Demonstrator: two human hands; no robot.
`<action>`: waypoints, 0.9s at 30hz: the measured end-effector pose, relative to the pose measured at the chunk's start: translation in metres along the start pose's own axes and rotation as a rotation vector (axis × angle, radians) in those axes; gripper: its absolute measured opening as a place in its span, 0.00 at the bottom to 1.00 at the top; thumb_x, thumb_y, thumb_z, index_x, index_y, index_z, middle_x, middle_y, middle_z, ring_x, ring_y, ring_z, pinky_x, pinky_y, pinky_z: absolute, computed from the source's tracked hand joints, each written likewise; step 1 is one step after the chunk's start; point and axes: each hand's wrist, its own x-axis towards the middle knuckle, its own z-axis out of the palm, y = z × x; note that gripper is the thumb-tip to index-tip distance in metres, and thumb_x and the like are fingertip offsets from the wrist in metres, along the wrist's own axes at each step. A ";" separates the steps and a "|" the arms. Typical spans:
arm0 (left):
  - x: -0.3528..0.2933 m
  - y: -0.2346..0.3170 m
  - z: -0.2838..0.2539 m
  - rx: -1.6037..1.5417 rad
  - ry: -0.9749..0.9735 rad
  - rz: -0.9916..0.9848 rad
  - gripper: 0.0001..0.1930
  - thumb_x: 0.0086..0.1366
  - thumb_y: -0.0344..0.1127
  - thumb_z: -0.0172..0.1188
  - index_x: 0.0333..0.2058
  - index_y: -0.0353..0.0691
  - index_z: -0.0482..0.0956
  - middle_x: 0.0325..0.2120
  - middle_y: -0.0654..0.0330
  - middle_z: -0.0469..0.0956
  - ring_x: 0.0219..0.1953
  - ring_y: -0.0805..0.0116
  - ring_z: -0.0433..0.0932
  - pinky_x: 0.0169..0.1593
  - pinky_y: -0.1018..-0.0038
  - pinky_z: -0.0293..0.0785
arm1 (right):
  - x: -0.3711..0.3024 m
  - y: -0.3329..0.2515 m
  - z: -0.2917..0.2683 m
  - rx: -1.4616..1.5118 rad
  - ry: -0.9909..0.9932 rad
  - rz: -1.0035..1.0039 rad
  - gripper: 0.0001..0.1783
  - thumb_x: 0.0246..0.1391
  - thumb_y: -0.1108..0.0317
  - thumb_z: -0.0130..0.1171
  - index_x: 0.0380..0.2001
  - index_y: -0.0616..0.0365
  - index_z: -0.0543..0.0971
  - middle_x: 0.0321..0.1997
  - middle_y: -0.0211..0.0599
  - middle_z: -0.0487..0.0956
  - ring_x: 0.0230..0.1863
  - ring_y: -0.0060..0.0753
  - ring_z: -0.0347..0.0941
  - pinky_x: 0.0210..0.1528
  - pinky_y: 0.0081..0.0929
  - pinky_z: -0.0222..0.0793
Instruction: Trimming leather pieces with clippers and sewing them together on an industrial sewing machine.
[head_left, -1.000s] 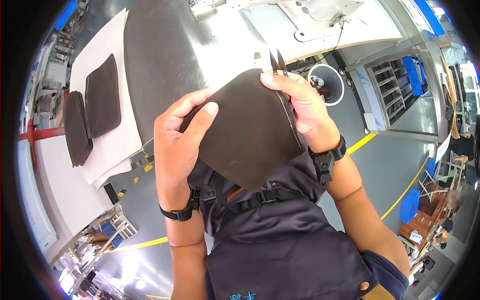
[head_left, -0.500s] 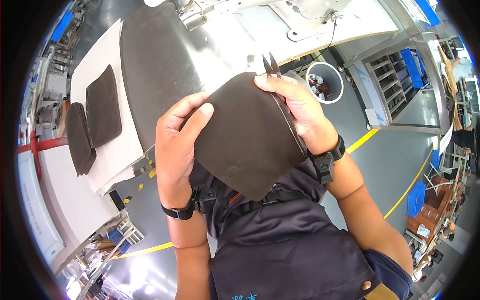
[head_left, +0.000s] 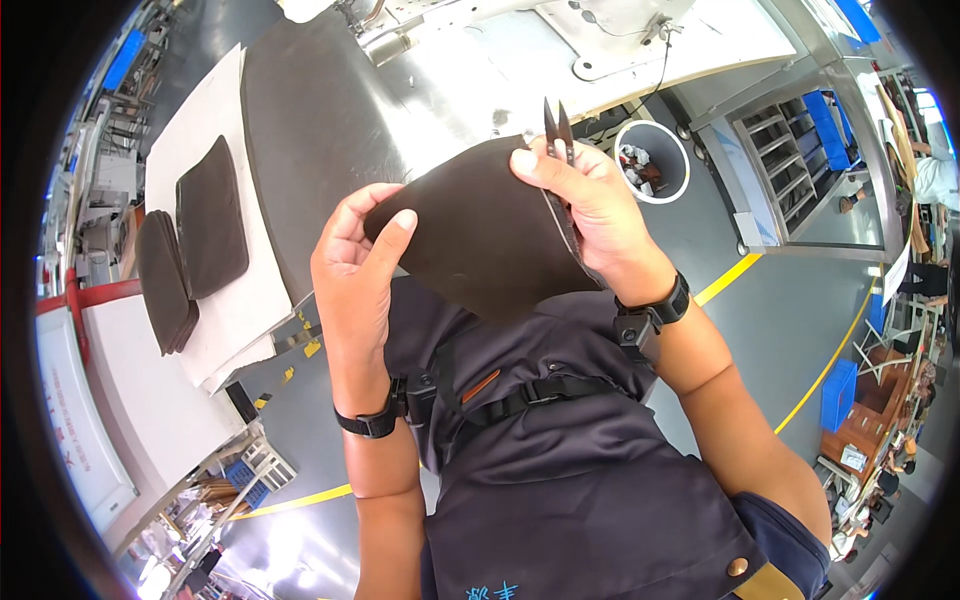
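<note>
Between both hands I hold a dark brown, flat, flexible panel (head_left: 480,225) in front of my apron. My left hand (head_left: 360,250) pinches its left corner between thumb and fingers. At the upper right corner my right hand (head_left: 600,210) grips the panel, thumb on top. Small dark thread snips (head_left: 560,130) stick up from that same hand, blades pointing away from me. A seam or layered edge runs along the panel's right side. The panel's underside is hidden from view.
On a white-topped table at left lie a dark panel (head_left: 212,220) and a small stack of similar panels (head_left: 163,280). A dark mat (head_left: 310,110) covers part of the work surface. A white sewing machine (head_left: 640,40) stands ahead; a white waste bin (head_left: 650,160) is at right.
The panel's lower end has tilted up and away, uncovering more of my apron. The snips stand slightly further right in my right hand. Both hands keep their grip.
</note>
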 end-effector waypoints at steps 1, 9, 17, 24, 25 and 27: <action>0.000 -0.002 -0.002 -0.001 -0.005 -0.001 0.14 0.65 0.25 0.66 0.48 0.31 0.79 0.43 0.59 0.81 0.45 0.74 0.79 0.53 0.76 0.74 | 0.000 0.002 0.001 -0.038 -0.005 -0.028 0.07 0.62 0.67 0.67 0.31 0.54 0.79 0.31 0.21 0.79 0.30 0.10 0.73 0.33 0.15 0.70; -0.010 0.001 -0.006 0.338 0.254 0.703 0.11 0.58 0.16 0.68 0.39 0.34 0.81 0.38 0.57 0.82 0.40 0.70 0.79 0.47 0.77 0.75 | -0.010 0.010 0.015 -0.816 0.008 -0.471 0.06 0.56 0.71 0.70 0.36 0.60 0.86 0.25 0.20 0.74 0.26 0.11 0.63 0.28 0.16 0.58; -0.043 0.043 -0.032 0.766 0.331 1.186 0.13 0.55 0.16 0.68 0.36 0.40 0.79 0.36 0.57 0.82 0.40 0.59 0.77 0.47 0.65 0.77 | -0.012 0.012 0.035 -0.937 -0.197 -1.040 0.21 0.43 0.87 0.65 0.44 0.62 0.86 0.36 0.37 0.86 0.32 0.30 0.83 0.34 0.22 0.77; -0.057 0.031 -0.033 1.025 0.269 1.023 0.13 0.54 0.19 0.70 0.35 0.42 0.80 0.41 0.58 0.82 0.47 0.56 0.77 0.51 0.64 0.75 | 0.000 0.044 0.023 -0.767 -0.039 -0.581 0.20 0.54 0.85 0.61 0.48 0.55 0.86 0.39 0.32 0.86 0.28 0.13 0.76 0.29 0.16 0.72; -0.052 0.017 -0.037 1.024 0.236 0.926 0.13 0.53 0.17 0.69 0.36 0.37 0.79 0.42 0.53 0.81 0.49 0.55 0.78 0.53 0.63 0.74 | 0.005 0.053 0.012 -0.774 -0.035 -0.577 0.20 0.54 0.85 0.61 0.48 0.55 0.86 0.39 0.32 0.86 0.28 0.13 0.76 0.29 0.16 0.72; -0.056 -0.005 -0.050 1.056 0.275 0.853 0.14 0.55 0.18 0.69 0.39 0.37 0.78 0.44 0.53 0.80 0.49 0.56 0.77 0.53 0.64 0.73 | 0.015 0.070 -0.004 -0.710 -0.036 -0.452 0.18 0.56 0.83 0.63 0.48 0.57 0.86 0.41 0.31 0.87 0.32 0.15 0.78 0.34 0.16 0.74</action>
